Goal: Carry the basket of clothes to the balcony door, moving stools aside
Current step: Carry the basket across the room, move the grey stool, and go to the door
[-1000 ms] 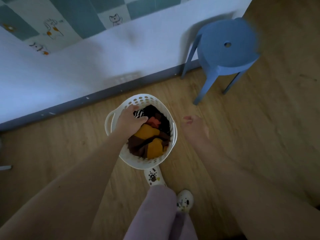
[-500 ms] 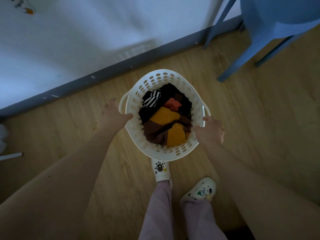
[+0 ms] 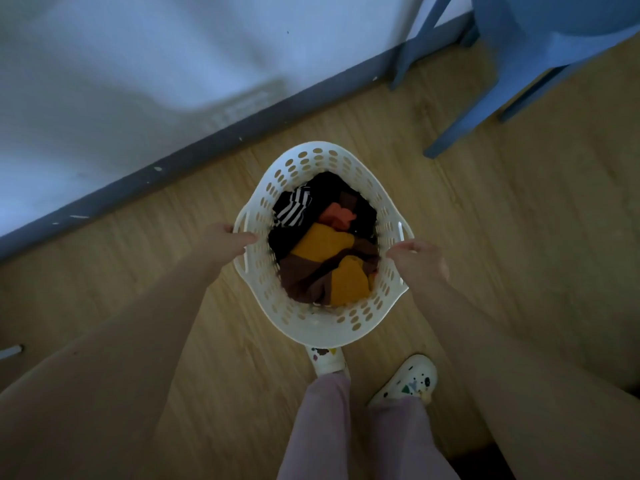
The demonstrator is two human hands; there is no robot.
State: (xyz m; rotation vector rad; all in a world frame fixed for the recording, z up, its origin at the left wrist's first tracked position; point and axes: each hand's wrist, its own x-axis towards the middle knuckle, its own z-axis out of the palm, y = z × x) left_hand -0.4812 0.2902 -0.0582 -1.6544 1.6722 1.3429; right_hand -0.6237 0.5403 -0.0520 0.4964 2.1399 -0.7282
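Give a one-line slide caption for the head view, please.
Both hands, left hand and right hand, grip the basket of clothes near a stool.

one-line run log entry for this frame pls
phase: grasping | left hand: gripping basket left rim | right hand: gripping right rim | load: clothes inside | blue stool: upper right by wall, untouched

A wood floor [image 3: 519, 271] meets a white wall [image 3: 138, 81] along a grey skirting [image 3: 207, 147] with pale chips, two white clogs [image 3: 408, 381] dotted with charms stand below pink trousers [image 3: 322, 427], and a pale object [image 3: 9, 351] sits at the left edge.
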